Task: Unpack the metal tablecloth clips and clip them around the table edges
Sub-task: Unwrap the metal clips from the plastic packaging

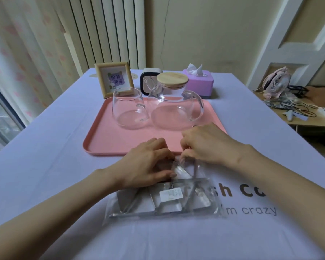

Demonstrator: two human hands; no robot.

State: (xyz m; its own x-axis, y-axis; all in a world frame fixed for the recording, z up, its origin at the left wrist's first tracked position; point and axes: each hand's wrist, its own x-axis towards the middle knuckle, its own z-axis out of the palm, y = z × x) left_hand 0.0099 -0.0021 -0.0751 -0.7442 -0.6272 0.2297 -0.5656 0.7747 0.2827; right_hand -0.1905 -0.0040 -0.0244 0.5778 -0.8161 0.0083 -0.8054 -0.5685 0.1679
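A clear plastic bag (163, 201) with a white label lies on the lilac tablecloth (54, 175) near the front middle of the table. Several metal tablecloth clips (199, 197) show through it. My left hand (148, 164) holds the far end of the bag, thumb on top of the plastic. My right hand (203, 145) pinches the same far end from the right and lifts the plastic a little. Both hands sit just in front of the pink tray.
A pink tray (109, 139) carries a glass cup (128, 107) and a glass teapot with a wooden lid (173, 102). Behind it stand a framed picture (114, 79), a small dark box (146, 81) and a purple tissue box (201, 81). A side table with a pink fan (276, 83) and cables stands right.
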